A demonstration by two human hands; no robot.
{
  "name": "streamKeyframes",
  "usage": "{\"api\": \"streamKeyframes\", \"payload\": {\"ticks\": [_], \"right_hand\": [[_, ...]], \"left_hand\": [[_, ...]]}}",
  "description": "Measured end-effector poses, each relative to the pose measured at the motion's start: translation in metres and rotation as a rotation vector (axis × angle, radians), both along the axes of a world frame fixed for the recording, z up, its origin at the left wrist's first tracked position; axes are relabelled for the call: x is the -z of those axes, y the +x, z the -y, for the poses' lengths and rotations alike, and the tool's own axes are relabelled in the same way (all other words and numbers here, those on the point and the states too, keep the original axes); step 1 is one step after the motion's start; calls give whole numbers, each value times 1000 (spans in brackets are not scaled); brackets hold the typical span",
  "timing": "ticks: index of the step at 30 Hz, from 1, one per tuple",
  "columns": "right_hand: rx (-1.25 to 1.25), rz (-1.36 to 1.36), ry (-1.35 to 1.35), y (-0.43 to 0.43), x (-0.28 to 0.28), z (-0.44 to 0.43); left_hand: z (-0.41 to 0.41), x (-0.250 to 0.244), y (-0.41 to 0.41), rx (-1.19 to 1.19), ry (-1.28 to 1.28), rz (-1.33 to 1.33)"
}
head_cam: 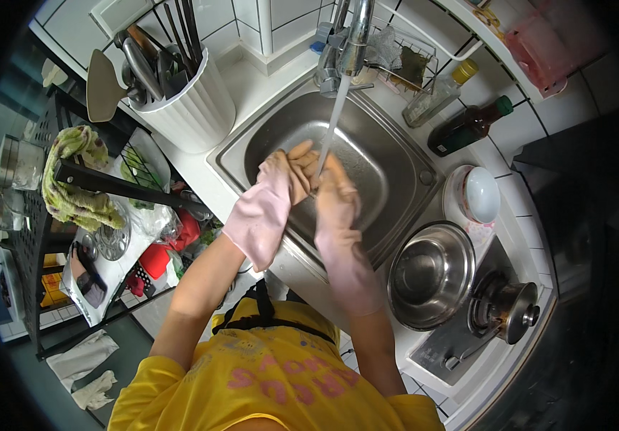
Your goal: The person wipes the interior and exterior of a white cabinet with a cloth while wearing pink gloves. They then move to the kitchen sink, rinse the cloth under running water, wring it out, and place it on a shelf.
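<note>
Both hands wear pink rubber gloves with orange-tan fingers, over a stainless steel sink (395, 145). My left hand (293, 175) is at the stream of water (335, 118), fingers somewhat apart, with no object seen in it. Close beside it, my right hand (337, 188) is blurred and its fingers are bent near the stream; whether the gloves touch cannot be made out. Water runs from a chrome faucet (353, 51) above the basin. No dish shows in the visible part of the sink; the gloves hide some of its floor.
Left of the sink stands a white utensil holder (191, 116); a black rack (126, 186) carries a green cloth (75, 172). To the right are a steel basin (430, 275), stacked bowls (482, 194), a gas stove (449, 350) with a lidded pot (514, 312), and a dark bottle (465, 129).
</note>
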State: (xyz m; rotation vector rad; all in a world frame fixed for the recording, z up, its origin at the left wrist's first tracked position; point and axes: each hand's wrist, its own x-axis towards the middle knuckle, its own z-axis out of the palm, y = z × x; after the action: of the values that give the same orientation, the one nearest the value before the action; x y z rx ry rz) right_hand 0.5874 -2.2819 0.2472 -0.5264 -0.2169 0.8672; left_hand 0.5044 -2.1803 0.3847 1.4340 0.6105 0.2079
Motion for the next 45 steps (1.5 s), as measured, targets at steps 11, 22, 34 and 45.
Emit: {"api": "streamKeyframes", "payload": {"ticks": [11,22,34,45], "right_hand": [[15,526,-1467,39,-87,-31],[212,1067,-1291,145,-97,-112],[-296,1204,-1396,1,-154,-49],[-247,1141,-1135,-111,-145,3]], "left_hand": [[8,66,1,-13,-1012,507],[-5,82,-1,-359,-1072,331],[2,3,-69,-389,-3786,659],[4,6,-63,-1742,-3837,518]]}}
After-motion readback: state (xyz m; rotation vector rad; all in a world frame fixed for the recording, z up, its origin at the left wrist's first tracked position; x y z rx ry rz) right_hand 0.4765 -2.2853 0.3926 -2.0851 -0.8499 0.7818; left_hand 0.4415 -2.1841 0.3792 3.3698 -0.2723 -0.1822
